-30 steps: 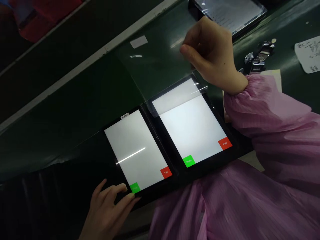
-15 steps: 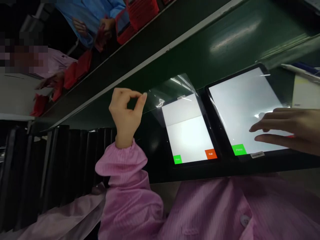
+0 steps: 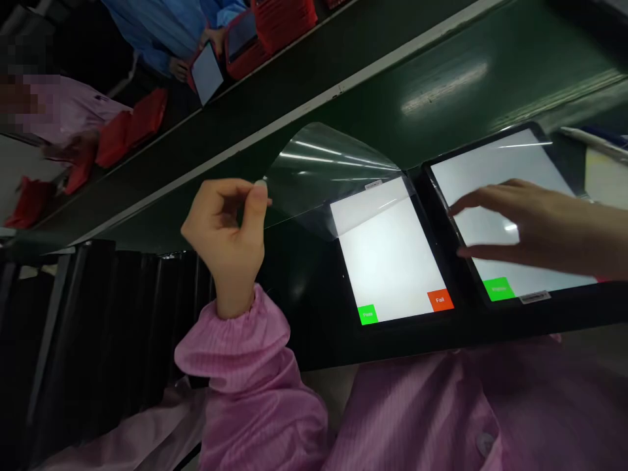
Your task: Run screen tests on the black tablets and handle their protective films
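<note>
My left hand (image 3: 228, 229) is closed in a pinch on the corner of a clear protective film (image 3: 326, 154). The film bows up from my fingertips and reaches down over the top end of the left tablet (image 3: 392, 255). That tablet lies lit white, with a green Pass box and a red Fail box at its lower corners. Over the right tablet (image 3: 510, 157), also lit white with a green box, my right hand (image 3: 534, 226) is open, thumb and fingers apart near its left edge. Whether those fingertips touch the tablet I cannot tell.
Dark upright slabs (image 3: 118, 314) stand in a row at left. Pens (image 3: 593, 137) and a pale pad (image 3: 606, 173) lie at far right. Across the green bench (image 3: 353, 124), a person in blue (image 3: 161, 29) holds a tablet (image 3: 207, 73) near red sleeves (image 3: 284, 26).
My left hand has moved left, drawing the film further off the left tablet. My right hand has shifted left across the right tablet. The co-worker's tablet has come into view.
</note>
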Demonstrator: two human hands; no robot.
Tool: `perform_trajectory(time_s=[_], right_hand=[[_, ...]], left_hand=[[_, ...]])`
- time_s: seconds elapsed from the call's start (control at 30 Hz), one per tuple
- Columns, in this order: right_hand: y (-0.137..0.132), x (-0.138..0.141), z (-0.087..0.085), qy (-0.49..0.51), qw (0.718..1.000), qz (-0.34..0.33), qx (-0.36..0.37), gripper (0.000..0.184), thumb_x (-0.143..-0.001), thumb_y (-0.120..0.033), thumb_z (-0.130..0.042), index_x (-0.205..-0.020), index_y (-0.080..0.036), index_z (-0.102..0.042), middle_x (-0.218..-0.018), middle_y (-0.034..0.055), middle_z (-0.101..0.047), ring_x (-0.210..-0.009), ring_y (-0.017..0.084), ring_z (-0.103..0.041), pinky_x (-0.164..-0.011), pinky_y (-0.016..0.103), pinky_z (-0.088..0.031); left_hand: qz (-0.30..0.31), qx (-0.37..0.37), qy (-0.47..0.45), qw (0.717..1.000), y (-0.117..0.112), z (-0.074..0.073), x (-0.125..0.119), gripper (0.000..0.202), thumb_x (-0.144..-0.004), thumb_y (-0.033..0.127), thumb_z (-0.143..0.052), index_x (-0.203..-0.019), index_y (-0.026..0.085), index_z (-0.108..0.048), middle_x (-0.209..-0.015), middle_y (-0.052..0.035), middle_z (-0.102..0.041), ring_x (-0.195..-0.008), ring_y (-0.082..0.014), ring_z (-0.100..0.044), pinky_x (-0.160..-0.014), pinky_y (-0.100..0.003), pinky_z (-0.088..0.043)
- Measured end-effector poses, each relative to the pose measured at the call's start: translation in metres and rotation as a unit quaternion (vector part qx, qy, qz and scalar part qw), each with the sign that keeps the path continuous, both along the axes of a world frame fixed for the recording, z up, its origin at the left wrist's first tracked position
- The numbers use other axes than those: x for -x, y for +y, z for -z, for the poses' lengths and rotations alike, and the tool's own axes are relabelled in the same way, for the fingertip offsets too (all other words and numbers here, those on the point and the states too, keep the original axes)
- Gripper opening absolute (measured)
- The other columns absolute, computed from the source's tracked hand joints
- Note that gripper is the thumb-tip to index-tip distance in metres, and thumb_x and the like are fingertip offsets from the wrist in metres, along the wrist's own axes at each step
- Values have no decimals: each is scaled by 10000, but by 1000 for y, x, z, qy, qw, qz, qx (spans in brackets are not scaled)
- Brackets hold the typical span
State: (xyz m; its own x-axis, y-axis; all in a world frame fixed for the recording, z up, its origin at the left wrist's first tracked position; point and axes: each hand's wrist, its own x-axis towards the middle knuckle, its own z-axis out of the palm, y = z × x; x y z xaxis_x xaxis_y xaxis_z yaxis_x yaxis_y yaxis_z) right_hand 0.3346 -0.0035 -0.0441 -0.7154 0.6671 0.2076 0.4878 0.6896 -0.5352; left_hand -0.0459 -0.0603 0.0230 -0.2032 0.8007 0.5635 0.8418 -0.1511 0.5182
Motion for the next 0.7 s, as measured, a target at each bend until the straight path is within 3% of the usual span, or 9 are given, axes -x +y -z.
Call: perform_trajectory(time_s=[0.1, 0.17, 0.23, 0.33, 0.4, 0.5, 0.57, 0.6, 0.7], right_hand=[[33, 25, -9, 74, 967, -31, 242, 564, -1025, -678, -627, -1458, -318, -609, -907, 70, -795, -644, 210, -733, -481, 325, -554], [52, 44, -12, 69, 933, -48, 349, 617, -1047, -637, -622, -1567, -315, -541, -924, 49, -809, -610, 192, -734, -464, 297, -563], [66, 62, -12, 56, 921, -27, 385, 570, -1016, -666, -654, -1453, -300, -670, -905, 45, -810, -569, 180, -712, -446, 292, -548], [76, 83, -14, 4, 921, -3, 390, 487, -1009, -696, -641, -1013, -247, -830, -818, 49, -791, -519, 163, -674, -450, 294, -521], [69, 96, -16, -28, 945, -17, 326, 556, -1083, -625, -552, -802, -209, -793, -709, 49, -745, -508, 153, -653, -482, 288, -506], [32, 112, -21, -31, 997, -53, 48, 502, -1127, -360, -527, -701, -170, -714, -623, 43, -660, -550, 151, -621, -550, 299, -475], [-5, 116, -24, -3, 980, -140, -142, 310, -1048, -222, -631, -759, -163, -725, -729, 53, -689, -645, 164, -627, -590, 324, -482], [-24, 114, -25, 10, 959, -207, -191, 240, -992, -194, -685, -756, -182, -726, -779, 51, -704, -675, 165, -623, -578, 328, -479], [-71, 94, -25, 11, 920, -316, -231, 87, -879, -354, -759, -799, -338, -790, -994, 20, -777, -811, 229, -681, -543, 388, -508]], left_hand=[[-31, 10, -19, 999, -24, 1, -2, 297, -989, 498, -680, -851, 237, -646, -807, 21, -728, -727, -167, -758, -712, -399, -667], [-11, 6, -29, 1000, -42, 4, 2, 297, -1001, 480, -671, -818, 249, -635, -743, 33, -736, -687, -189, -774, -850, -503, -695], [87, 30, -40, 995, -58, 10, 10, 308, -1027, 448, -663, -781, 267, -625, -711, 63, -759, -650, -186, -780, -1038, -607, -638], [308, 86, -61, 945, -75, 30, 16, 316, -1059, 510, -612, -833, 297, -670, -765, 57, -819, -674, -180, -800, -1078, -547, -619], [387, 109, -60, 914, -79, 46, 11, 403, -1074, 622, -501, -1009, 300, -733, -871, -9, -854, -798, -211, -832, -1095, -512, -606], [398, 110, 33, 910, -81, 65, -6, 497, -1094, 594, -459, -1198, 210, -758, -1021, -95, -863, -982, -250, -835, -1202, -510, -529], [395, 83, 109, 908, -88, 71, -17, 479, -1104, 523, -486, -1179, 147, -773, -1039, -118, -860, -1029, -249, -828, -1203, -463, -539], [397, 72, 135, 905, -96, 74, -21, 442, -1103, 481, -510, -1162, 138, -782, -1032, -111, -861, -1030, -239, -829, -1181, -427, -563], [387, 53, 151, 908, -134, 89, -30, 223, -1055, 322, -631, -1109, 214, -818, -929, -17, -865, -844, -160, -835, -977, -243, -663]])
